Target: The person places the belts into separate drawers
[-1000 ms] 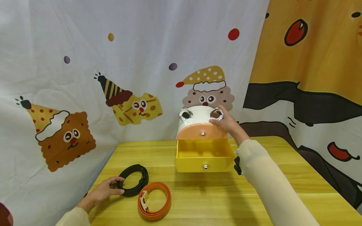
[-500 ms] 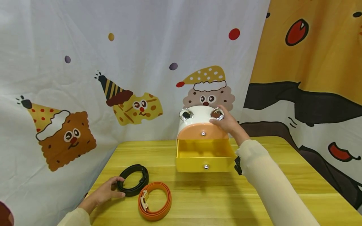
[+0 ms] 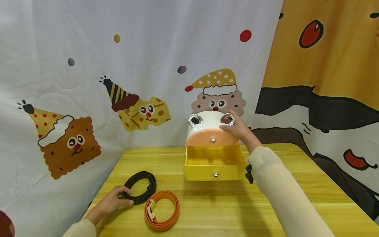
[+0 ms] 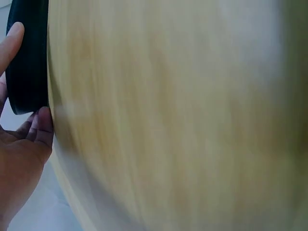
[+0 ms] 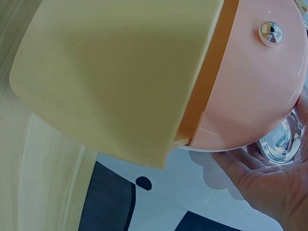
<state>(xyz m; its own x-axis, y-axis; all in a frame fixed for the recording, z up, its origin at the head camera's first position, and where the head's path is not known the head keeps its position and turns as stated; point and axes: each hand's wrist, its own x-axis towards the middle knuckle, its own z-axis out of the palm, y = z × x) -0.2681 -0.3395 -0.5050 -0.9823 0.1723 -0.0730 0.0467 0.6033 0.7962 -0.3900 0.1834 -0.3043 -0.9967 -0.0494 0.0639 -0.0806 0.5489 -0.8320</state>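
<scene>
A coiled black belt [image 3: 151, 186] lies on the left of the table, and my left hand [image 3: 111, 201] grips its near left edge with fingers and thumb. The left wrist view shows the black belt [image 4: 29, 62] between the fingertips. Touching or close beside it is a coiled orange belt [image 3: 175, 210] with a metal buckle. My right hand [image 3: 238, 128] holds the top right of a small animal-faced drawer box [image 3: 208, 118] by its silver-rimmed eye. Its yellow lower drawer [image 3: 196, 173] is pulled out, with nothing seen inside; the peach upper drawer [image 3: 199, 138] is closed.
The wood-grain table [image 3: 213, 210] has rounded far corners. Behind it hangs a white curtain [image 3: 142, 59] printed with cartoon food faces. An orange-and-black printed cloth [image 3: 325, 72] hangs on the right. The pulled-out drawer juts toward the front of the table.
My left hand has moved slightly right and closer around the black belt, which has shifted a little up and right. The right hand and drawer box stay as they were.
</scene>
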